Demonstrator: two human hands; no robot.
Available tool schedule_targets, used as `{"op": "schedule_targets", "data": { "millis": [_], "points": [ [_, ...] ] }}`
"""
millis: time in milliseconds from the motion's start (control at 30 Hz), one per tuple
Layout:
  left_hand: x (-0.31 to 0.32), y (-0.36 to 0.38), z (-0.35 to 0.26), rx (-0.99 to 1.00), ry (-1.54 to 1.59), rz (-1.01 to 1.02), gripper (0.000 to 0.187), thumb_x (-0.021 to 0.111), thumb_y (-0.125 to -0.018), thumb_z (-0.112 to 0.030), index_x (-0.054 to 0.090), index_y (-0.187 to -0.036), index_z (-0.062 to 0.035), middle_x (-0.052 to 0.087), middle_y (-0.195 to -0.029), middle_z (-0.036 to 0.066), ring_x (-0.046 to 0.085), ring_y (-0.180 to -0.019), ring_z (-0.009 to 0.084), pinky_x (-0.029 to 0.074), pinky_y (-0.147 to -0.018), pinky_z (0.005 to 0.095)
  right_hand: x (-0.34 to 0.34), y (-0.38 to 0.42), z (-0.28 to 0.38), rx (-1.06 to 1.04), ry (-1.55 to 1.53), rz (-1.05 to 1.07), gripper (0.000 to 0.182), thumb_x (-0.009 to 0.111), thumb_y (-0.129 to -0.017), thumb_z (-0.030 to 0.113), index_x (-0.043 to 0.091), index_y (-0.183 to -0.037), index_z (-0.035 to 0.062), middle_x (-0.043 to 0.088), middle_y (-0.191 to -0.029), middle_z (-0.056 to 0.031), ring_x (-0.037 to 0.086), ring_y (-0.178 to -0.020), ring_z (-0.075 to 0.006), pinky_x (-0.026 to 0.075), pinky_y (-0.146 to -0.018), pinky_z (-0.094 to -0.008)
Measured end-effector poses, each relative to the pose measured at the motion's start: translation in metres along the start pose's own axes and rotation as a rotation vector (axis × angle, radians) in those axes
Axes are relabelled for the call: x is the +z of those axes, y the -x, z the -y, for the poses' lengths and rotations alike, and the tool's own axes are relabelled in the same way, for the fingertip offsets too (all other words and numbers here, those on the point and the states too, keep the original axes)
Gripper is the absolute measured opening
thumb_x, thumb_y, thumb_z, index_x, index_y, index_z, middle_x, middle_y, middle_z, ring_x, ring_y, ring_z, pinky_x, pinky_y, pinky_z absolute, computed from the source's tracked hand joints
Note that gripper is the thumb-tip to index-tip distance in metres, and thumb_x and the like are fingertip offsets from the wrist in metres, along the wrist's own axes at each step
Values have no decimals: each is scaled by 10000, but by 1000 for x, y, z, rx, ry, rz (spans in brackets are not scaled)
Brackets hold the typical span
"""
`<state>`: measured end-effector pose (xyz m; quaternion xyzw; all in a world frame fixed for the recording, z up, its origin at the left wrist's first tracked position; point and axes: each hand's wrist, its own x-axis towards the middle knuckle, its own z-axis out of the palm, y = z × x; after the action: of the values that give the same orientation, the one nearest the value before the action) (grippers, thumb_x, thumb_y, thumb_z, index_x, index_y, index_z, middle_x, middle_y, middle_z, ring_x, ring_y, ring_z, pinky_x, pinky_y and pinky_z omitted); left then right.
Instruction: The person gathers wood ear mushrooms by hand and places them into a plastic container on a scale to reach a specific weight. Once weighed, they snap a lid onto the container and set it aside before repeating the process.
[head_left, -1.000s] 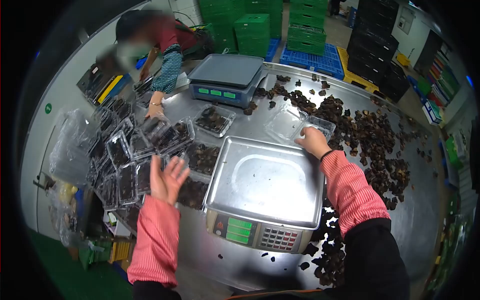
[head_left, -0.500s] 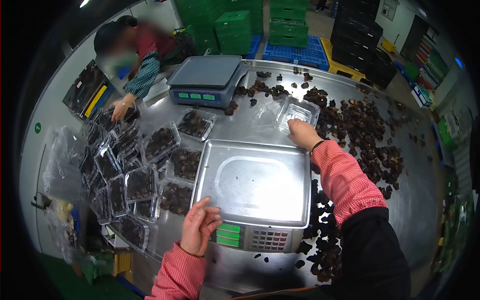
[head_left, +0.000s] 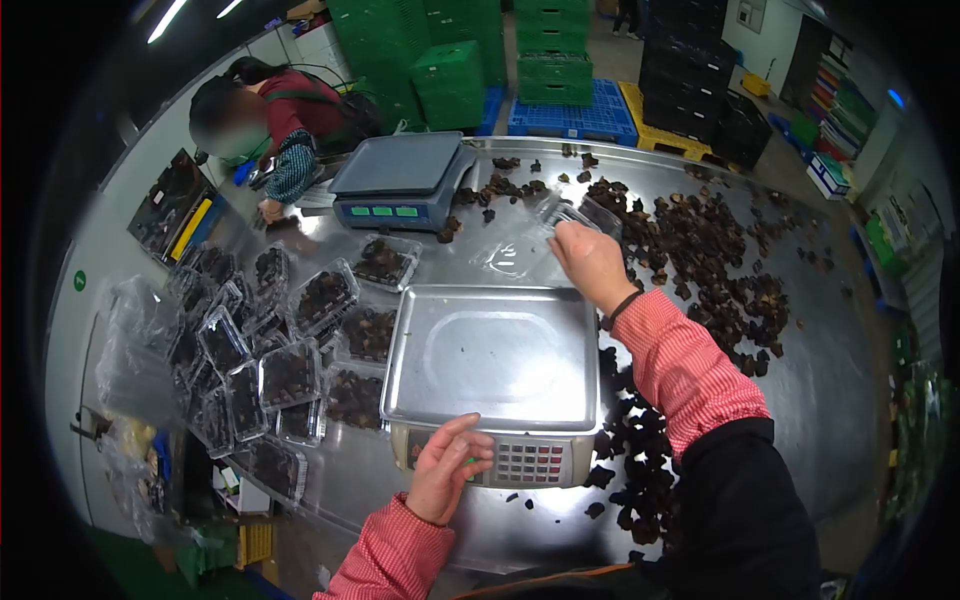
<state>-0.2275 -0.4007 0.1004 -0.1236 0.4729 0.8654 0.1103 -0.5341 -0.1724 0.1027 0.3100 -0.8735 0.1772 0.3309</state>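
Note:
My right hand (head_left: 590, 265) is closed on the edge of a clear plastic clamshell box (head_left: 583, 214), tilted above the steel table behind the scale. No contents show in the box, though glare blurs part of it. In front of me stands a weighing scale with a bare steel pan (head_left: 490, 355). My left hand (head_left: 447, 470) hovers at the scale's front, beside the keypad (head_left: 528, 460), fingers loosely bent and apart, holding nothing. It hides most of the green display. Dark curled pieces resembling wood ear mushrooms (head_left: 715, 270) lie loose to the right of the box.
Filled clear boxes (head_left: 290, 375) are heaped on the left. A second scale (head_left: 395, 175) stands at the back, where a co-worker's hand (head_left: 271, 210) touches the table. Green crates (head_left: 555, 75) and black crates (head_left: 685, 75) are stacked beyond the table.
My right hand has tipped the box up from the table. My left hand has shifted right along the scale's front. The co-worker's hand has left the filled boxes. The view has shifted slightly.

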Motion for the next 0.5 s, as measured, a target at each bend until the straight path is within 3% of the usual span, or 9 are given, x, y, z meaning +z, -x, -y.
{"op": "schedule_targets", "data": {
  "millis": [167,233,267,300,367,500],
  "points": [
    [19,7,24,-91,-77,155,339,556,-1010,-195,541,-1307,-33,656,-1089,110,645,-968,190,535,-894,336,-54,51,77,-202,-213,-14,100,626,-794,104,526,-786,98,558,-695,-78,607,-622,-281,495,-538,-410],
    [31,8,39,-125,-115,250,316,553,-1012,-199,560,-1277,-26,656,-1072,103,639,-949,179,526,-877,321,-61,89,103,-236,-241,38,118,636,-765,120,520,-779,101,535,-685,-54,594,-609,-252,478,-541,-378],
    [38,8,45,-156,-138,316,305,553,-1013,-180,563,-1273,-21,658,-1071,95,636,-957,170,524,-881,319,-66,108,110,-237,-250,171,194,687,-770,183,516,-796,96,545,-734,-65,612,-686,-247,492,-624,-374],
    [44,7,51,-179,-161,378,294,552,-1013,-160,565,-1269,-17,660,-1069,86,633,-964,162,521,-886,317,-79,119,118,-192,-342,239,290,749,-763,277,539,-844,95,546,-822,-79,602,-812,-243,480,-728,-385],
    [57,3,63,-221,-202,442,278,551,-1015,-143,571,-1259,-11,663,-1065,78,631,-967,152,518,-887,313,-108,134,121,-108,-414,218,412,795,-735,357,589,-965,85,537,-903,-85,564,-901,-252,444,-809,-396],
    [90,-10,100,-248,-289,342,275,551,-1013,-151,568,-1255,-21,654,-1052,78,625,-944,155,520,-864,302,-136,178,67,228,-276,92,525,800,-742,355,605,-1143,77,540,-919,-85,548,-884,-277,415,-807,-410]
  ]
}}
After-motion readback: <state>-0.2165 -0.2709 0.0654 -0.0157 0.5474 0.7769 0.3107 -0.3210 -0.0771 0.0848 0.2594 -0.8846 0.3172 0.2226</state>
